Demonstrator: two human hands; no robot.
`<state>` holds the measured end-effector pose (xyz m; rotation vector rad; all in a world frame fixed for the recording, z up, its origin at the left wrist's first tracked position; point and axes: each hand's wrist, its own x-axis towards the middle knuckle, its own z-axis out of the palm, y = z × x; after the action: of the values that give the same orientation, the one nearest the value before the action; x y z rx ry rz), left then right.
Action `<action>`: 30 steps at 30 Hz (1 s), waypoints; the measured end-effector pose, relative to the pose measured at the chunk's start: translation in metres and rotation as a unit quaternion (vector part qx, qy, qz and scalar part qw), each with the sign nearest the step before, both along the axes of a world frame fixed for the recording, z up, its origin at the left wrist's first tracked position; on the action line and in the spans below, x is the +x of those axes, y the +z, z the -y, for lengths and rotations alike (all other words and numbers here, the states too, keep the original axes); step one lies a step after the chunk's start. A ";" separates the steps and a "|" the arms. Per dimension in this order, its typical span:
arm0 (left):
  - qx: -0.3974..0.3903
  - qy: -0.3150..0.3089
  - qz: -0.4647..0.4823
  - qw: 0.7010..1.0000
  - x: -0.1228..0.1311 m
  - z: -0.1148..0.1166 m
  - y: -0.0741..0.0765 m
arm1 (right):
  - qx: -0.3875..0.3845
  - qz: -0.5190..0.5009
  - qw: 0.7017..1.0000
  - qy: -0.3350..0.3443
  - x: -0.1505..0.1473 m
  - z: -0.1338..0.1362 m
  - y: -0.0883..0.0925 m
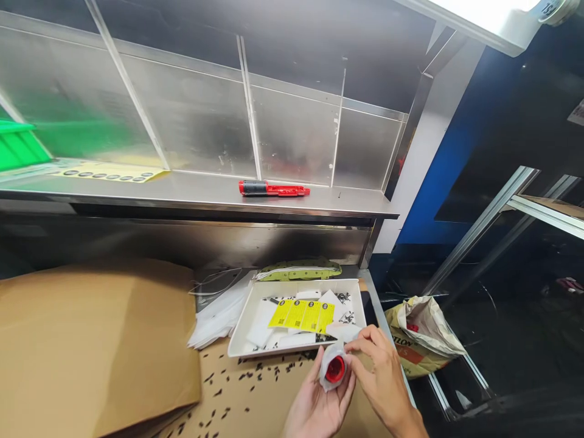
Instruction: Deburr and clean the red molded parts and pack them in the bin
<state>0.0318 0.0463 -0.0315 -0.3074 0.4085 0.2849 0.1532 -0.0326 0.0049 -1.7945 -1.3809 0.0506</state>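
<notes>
A: Nearby?
B: A white rectangular plastic tray [357,291] with 4 yellow paper labels [302,315], just behind the hands.
A: Hands?
B: The left hand [317,406] cups a red round part [335,368] in translucent wrap [329,353]; the right hand [384,378] pinches the wrap.

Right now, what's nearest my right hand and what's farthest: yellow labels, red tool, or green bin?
1. Yellow labels, in the white tray just beyond the right hand.
2. Red tool, on the metal shelf.
3. Green bin, far left.
</notes>
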 end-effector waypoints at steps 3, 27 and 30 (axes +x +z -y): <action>0.005 -0.010 0.007 1.000 0.000 0.001 -0.002 | -0.002 0.031 1.000 0.000 0.000 0.000 0.002; 0.156 0.278 -0.200 0.927 -0.012 0.032 -0.023 | -0.038 -0.233 0.971 0.027 -0.026 0.024 -0.076; 0.122 0.321 -0.235 0.909 -0.028 0.053 -0.036 | -0.053 -0.266 0.962 0.045 -0.023 0.032 -0.091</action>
<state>0.0040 -0.0062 -0.0671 -0.1122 0.7350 1.0631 0.1300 -0.0644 -0.0863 -1.6383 -1.0785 0.6206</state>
